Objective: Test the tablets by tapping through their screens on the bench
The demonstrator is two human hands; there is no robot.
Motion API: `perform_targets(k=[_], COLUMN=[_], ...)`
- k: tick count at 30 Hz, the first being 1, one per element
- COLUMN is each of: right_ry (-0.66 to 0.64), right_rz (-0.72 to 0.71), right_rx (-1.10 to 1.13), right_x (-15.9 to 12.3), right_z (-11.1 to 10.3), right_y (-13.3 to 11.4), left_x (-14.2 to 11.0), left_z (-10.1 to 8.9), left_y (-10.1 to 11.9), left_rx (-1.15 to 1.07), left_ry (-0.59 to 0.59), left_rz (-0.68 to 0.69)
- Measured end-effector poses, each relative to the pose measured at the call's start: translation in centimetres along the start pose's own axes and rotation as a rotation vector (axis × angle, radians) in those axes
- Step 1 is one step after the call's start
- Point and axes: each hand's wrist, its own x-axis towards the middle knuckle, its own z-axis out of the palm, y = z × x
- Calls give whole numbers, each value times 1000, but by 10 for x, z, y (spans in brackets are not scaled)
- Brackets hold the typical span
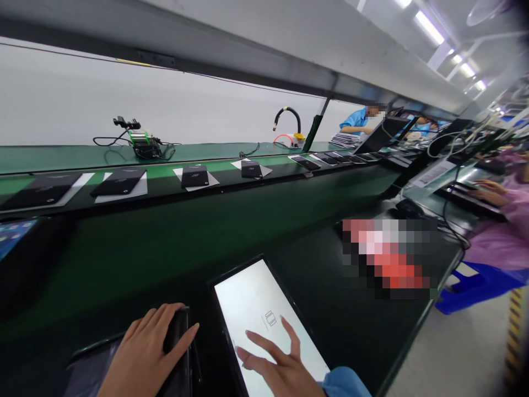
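A tablet [256, 300] with a lit white screen lies flat on the dark green bench in front of me. My right hand [275, 366] rests on its lower part with fingers spread, touching the screen. To the left, my left hand [144, 355] wraps around the edge of a black case or device [177, 336] standing on its side; what it is exactly I cannot tell.
A conveyor belt [165, 171] behind the bench carries several black devices on white sheets. A cabled fixture [142, 144] stands on the far shelf. A co-worker in pink [502, 231] works at the right, another person in blue [357, 121] far back.
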Motion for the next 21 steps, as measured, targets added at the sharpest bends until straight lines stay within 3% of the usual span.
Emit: perform_targets(k=[4,9,15,19,21], right_ry=[1,-36,-33,14,18], right_rz=[6,119,63,13,-9], right_rx=[-39,-224,-205,-139,-114], right_x=[5,-7,2,13,14], right_z=[-3,-22,-24,-19,-16], right_y=[2,18,14,8,8], left_x=[2,3,4,12,15], left_z=[-4,-5,-2,-12,-16], left_y=[0,3,6,8,8], left_rx=[5,12,-24,-137,-166], left_ry=[-27,-15,-1,-178,-216], left_rz=[38,-9,-43,-219,-215])
